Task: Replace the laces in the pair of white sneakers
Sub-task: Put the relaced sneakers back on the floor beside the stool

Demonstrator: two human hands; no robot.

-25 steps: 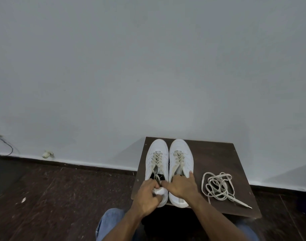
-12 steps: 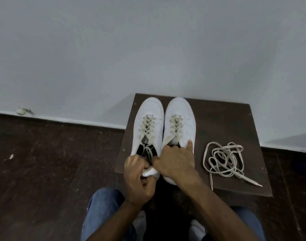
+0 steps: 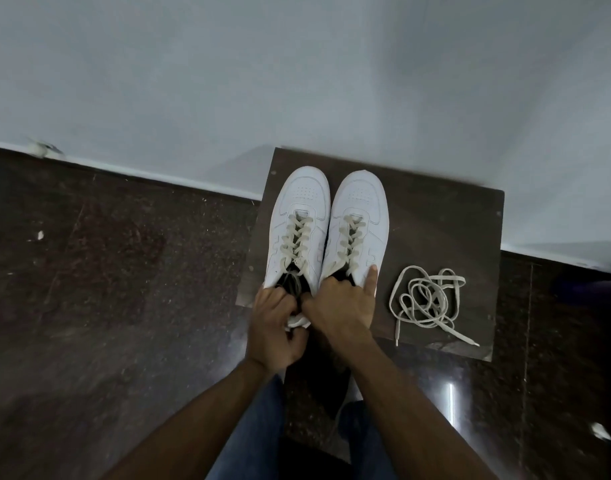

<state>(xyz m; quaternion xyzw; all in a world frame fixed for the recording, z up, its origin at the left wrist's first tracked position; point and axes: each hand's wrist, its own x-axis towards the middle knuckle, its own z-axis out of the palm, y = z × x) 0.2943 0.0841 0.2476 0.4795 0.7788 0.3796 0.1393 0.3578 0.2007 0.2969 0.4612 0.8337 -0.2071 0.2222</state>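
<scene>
Hands, left (image 3: 275, 327) and right (image 3: 338, 306), clench flat cream lace (image 3: 293, 289) on smooth white sneaker (image 3: 299, 230).

On the dark wooden board (image 3: 435, 216), bare surface lies upper right; the tangled cream spare lace (image 3: 427, 299) blocks lower right.

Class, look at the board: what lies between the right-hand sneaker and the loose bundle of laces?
Only bare dark board. In the head view, the right sneaker and the loose laces lie apart, with nothing between them; the right hand rests on that sneaker's near end.
</scene>
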